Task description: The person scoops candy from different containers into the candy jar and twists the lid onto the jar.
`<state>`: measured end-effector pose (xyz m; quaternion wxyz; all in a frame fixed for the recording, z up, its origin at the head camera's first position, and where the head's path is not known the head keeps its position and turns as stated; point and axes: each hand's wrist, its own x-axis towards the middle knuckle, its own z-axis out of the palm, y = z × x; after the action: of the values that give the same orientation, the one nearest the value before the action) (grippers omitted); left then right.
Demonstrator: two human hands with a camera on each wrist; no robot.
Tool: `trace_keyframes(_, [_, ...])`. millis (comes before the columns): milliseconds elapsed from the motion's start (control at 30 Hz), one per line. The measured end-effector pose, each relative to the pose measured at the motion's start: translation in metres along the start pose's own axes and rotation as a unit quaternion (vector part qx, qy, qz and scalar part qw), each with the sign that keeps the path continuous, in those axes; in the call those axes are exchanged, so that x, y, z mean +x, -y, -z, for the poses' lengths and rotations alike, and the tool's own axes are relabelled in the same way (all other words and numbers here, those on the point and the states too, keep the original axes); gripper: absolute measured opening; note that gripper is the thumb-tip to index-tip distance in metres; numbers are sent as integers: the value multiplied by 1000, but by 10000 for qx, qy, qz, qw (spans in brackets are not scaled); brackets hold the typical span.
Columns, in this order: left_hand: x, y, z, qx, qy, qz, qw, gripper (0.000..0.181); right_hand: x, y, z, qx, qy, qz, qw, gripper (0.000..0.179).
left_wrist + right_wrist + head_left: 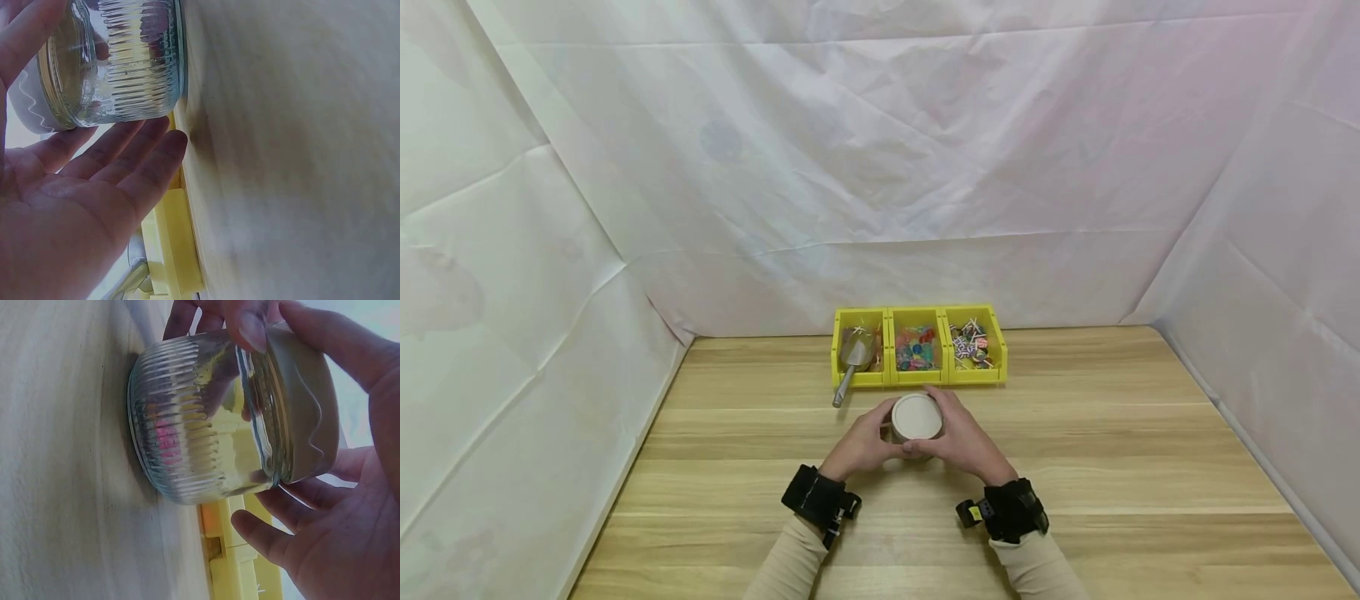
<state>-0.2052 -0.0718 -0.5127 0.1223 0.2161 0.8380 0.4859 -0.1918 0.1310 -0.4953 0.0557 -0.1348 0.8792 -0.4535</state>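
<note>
A ribbed glass jar (178, 419) with a beige lid (917, 416) stands upright on the wooden table. My left hand (862, 443) holds it from the left, its fingers along the glass and lid edge and its thumb on the near side. From the right, my right hand (964, 439) grips around the lid, thumb in front and fingers behind. The two thumbs are close together at the jar's near side. Pink and yellow show through the glass; I cannot tell whether they lie inside or behind it.
Just behind the jar sits a yellow three-compartment bin (917, 379). Wrapped sweets (916, 350) fill its middle part, lollipops (972, 343) the right one. A metal scoop (853, 360) leans in the left part, handle over the front edge. White cloth (880, 167) walls surround the table.
</note>
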Motion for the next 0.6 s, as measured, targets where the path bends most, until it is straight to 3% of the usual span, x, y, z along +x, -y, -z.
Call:
trace_keyframes(400, [-1,-1,0,30,2,49,10000,79,-1,-1,5,190,291,110,9993,100])
trace_keyframes(600, [-1,-1,0,-48,1,93,9999,79,0,-1,3,226,225,43,9995,95])
